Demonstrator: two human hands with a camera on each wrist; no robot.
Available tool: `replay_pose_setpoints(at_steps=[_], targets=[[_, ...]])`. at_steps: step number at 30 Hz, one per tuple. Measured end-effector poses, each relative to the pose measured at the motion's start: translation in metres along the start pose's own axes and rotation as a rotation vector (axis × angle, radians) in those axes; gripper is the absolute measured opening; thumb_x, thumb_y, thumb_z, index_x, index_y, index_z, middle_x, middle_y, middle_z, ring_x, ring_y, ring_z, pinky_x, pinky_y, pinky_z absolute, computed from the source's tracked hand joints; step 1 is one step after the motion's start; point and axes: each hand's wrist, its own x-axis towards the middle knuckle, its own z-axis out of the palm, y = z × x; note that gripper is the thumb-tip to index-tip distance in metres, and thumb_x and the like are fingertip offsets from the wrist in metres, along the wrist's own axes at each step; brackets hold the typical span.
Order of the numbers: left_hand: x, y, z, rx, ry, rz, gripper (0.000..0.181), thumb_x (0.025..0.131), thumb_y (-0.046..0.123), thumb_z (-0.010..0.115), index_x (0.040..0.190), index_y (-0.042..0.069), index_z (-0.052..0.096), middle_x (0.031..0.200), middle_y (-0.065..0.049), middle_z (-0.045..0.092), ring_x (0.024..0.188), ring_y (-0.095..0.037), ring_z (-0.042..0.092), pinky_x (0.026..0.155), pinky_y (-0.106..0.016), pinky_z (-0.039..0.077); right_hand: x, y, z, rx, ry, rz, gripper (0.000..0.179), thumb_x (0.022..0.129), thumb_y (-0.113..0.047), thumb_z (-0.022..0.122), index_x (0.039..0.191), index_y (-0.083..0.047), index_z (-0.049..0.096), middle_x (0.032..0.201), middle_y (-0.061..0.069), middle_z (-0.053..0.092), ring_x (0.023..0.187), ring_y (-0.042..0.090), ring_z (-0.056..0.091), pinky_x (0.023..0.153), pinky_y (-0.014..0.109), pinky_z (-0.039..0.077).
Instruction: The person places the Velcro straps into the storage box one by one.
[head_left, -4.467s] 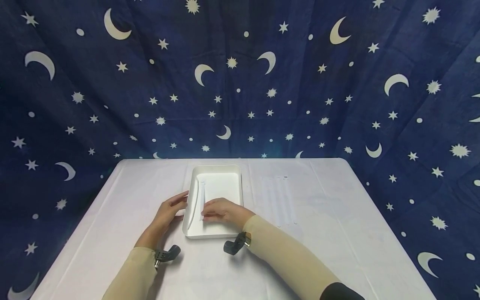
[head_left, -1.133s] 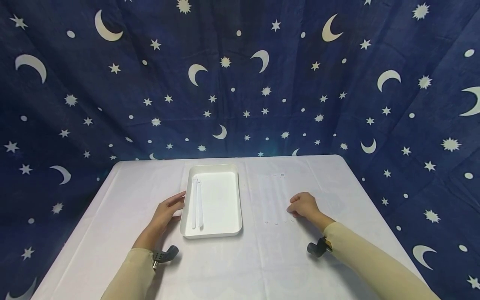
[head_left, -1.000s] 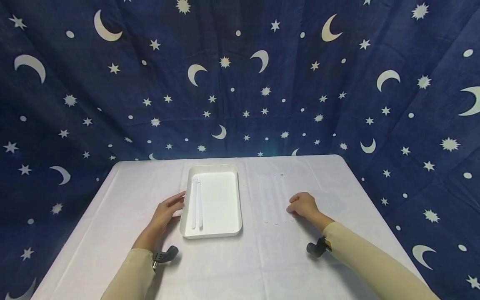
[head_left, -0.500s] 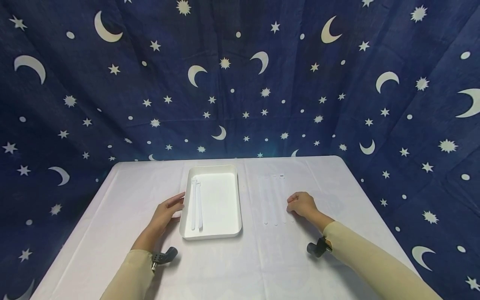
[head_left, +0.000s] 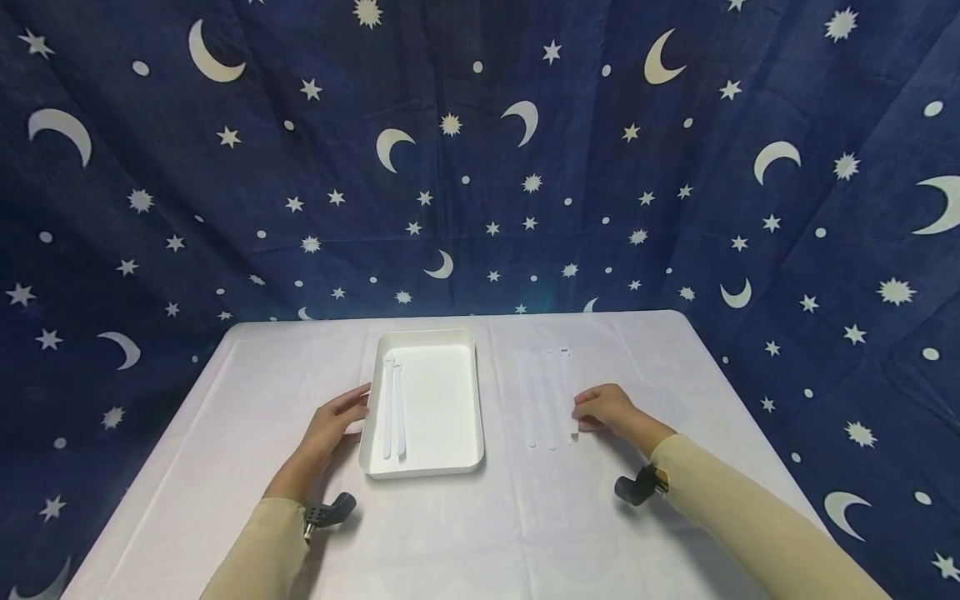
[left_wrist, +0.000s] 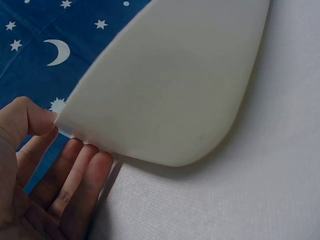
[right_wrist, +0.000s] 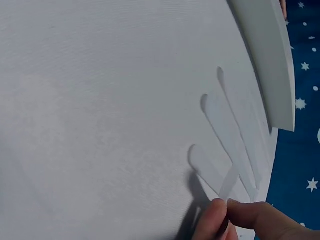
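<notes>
A shallow white tray [head_left: 442, 472] stands on the table, with two flat white straps [head_left: 399, 412] lying side by side along its left side. My left hand [head_left: 327, 427] rests against the tray's left wall, its fingertips touching the edge in the left wrist view. On the right, my right hand [head_left: 606, 410] pinches another strap [right_wrist: 230, 181] between thumb and forefinger, its end standing clear of the cloth. Beside it, more thin white straps [right_wrist: 215, 112] with rounded ends lie in a row on the table, faint against the white cloth.
A white cloth [head_left: 480, 542] covers the table. Behind and at both sides hangs a dark blue curtain [head_left: 337, 158] with moons and stars. A dark wrist camera [head_left: 636, 486] is strapped to the right wrist, another camera [head_left: 332, 510] to the left.
Earlier, my right hand was laying a strap in the tray; it then moved right to the row. Within the last half second it has picked up the rightmost strap. The left hand stays put.
</notes>
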Motion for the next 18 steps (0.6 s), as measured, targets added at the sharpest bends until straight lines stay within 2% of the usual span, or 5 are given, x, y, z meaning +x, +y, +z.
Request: replay_pose_setpoints(at_steps=[9,18], targets=[[-0.001,0.0,0.001,-0.012,-0.002,0.002,0.06,0.093,0.026,0.06,0.15,0.016,0.042,0.151,-0.017,0.044,0.134,-0.039,0.048,0.097,-0.043,0.056,-0.001,-0.003,-0.011,0.18,-0.106,0.094,0.044,0.081,0.005,0.068,0.123,0.012,0.056,0.086,0.007,0.064,0.073,0.013,0.063,0.068,0.024,0.062],[-0.002,0.002,0.0,-0.019,-0.005,-0.005,0.061,0.093,0.026,0.06,0.15,0.017,0.041,0.152,-0.018,0.042,0.134,-0.039,0.047,0.097,-0.044,0.055,0.0,-0.01,-0.021,0.329,-0.238,0.189,0.053,0.083,0.008,0.064,0.133,0.009,0.048,0.076,0.003,0.062,0.067,0.011,0.065,0.065,0.021,0.062]])
